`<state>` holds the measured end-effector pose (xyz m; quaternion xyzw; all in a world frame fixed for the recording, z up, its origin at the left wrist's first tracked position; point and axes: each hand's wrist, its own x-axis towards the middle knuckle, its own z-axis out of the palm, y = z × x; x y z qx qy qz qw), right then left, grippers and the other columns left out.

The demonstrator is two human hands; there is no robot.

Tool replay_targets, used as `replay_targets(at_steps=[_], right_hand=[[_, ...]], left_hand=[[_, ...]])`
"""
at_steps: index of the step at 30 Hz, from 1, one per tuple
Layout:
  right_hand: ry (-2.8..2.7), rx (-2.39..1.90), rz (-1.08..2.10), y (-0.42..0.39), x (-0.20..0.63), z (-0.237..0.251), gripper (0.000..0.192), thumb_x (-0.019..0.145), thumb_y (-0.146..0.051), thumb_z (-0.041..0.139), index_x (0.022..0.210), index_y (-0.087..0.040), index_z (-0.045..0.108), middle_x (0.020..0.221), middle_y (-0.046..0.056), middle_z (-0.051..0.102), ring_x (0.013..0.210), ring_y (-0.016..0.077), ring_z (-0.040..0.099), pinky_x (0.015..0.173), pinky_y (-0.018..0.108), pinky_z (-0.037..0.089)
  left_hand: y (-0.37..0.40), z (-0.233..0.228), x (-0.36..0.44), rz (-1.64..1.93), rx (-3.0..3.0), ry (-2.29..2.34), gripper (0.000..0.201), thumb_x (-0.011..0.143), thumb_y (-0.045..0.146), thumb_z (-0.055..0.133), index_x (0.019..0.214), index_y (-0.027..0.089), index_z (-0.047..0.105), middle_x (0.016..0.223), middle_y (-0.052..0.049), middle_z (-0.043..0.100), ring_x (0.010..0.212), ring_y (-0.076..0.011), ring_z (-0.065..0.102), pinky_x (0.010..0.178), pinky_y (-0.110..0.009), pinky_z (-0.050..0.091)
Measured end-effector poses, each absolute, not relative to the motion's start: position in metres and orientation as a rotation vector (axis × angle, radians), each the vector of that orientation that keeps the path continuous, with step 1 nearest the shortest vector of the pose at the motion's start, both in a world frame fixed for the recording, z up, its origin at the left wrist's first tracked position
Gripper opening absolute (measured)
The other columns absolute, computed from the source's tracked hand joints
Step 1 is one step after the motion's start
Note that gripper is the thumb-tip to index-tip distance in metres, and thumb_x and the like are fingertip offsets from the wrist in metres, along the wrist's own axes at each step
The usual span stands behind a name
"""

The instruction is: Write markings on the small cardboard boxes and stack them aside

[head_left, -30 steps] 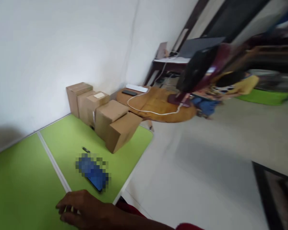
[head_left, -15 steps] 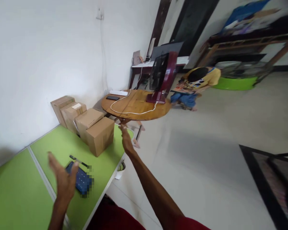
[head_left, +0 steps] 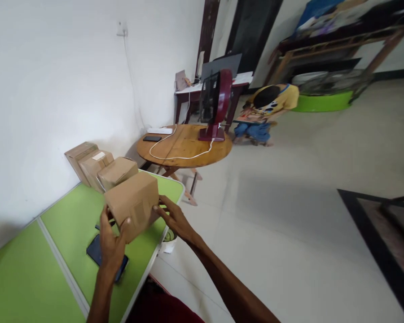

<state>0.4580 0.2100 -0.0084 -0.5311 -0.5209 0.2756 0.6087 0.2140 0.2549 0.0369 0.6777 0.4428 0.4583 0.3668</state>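
I hold a plain brown cardboard box (head_left: 134, 202) with both hands, lifted a little above the green table (head_left: 70, 224). My left hand (head_left: 111, 240) grips its near left corner from below. My right hand (head_left: 174, 217) presses on its right side. A dark phone (head_left: 96, 252) lies flat on the table under my left hand, partly hidden by it. Three more cardboard boxes (head_left: 99, 166) stand in a row behind, against the white wall.
A round wooden table (head_left: 185, 146) beyond the green one carries a red fan (head_left: 215, 105), a white cable, a power strip and a phone. A person in a yellow shirt (head_left: 267, 107) crouches on the floor further back. Bare floor lies to the right.
Both hands rose from the table's edge and closed on the nearest cardboard box, lifting it. The view steadied and swung slightly left.
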Motion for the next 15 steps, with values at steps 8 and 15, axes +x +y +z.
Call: replay_targets(at_steps=[8,15], right_hand=[[-1.306,-0.775,1.115,0.172,0.392,0.055,0.081,0.093,-0.069,0.085,0.165,-0.039,0.062,0.172,0.007,0.060,0.164,0.0414,0.045,0.135,0.063,0.034],[-0.941,-0.629,1.836,0.167,0.290,0.030,0.075,0.090,-0.080,0.081,0.149,-0.034,0.075,0.161,0.010,0.070,0.151,0.0385,0.061,0.122,0.056,0.050]], left_hand=[[0.166,0.064,0.125,1.335,1.334,1.542,0.092,0.100,0.080,0.059,0.173,0.026,0.046,0.183,-0.019,0.041,0.170,-0.0410,0.038,0.137,-0.062,0.033],[0.100,0.039,0.049,1.532,1.310,1.850,0.109,0.095,0.094,0.042,0.182,0.031,0.027,0.195,-0.011,0.009,0.178,-0.0449,0.004,0.138,-0.075,-0.001]])
